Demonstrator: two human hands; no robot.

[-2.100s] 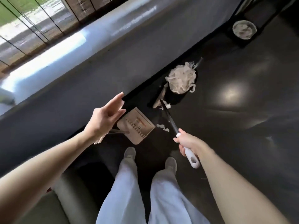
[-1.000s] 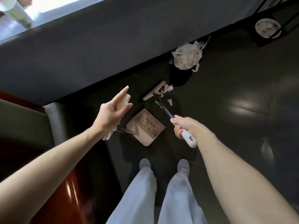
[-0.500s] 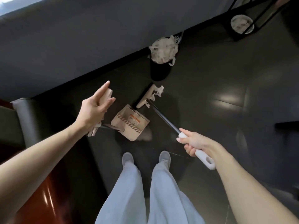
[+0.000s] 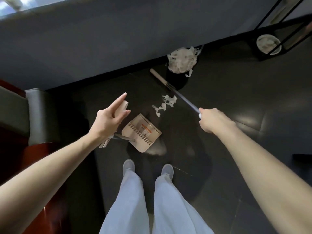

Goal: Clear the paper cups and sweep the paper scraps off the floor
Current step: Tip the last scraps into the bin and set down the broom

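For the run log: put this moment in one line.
right hand: grips broom | left hand: holds dustpan | paper scraps: floor, between broom and dustpan

Scraps (image 4: 164, 103): white torn bits, a loose trail on the dark floor btwn broom head and dustpan mouth. Broom (image 4: 159, 77): beige head near the floor's wall edge, just beside the black bin (image 4: 177, 80); your right hand (image 4: 212, 119) grips its shaft. Dustpan (image 4: 141, 132): beige, tilted, handle in your left hand (image 4: 108, 120).
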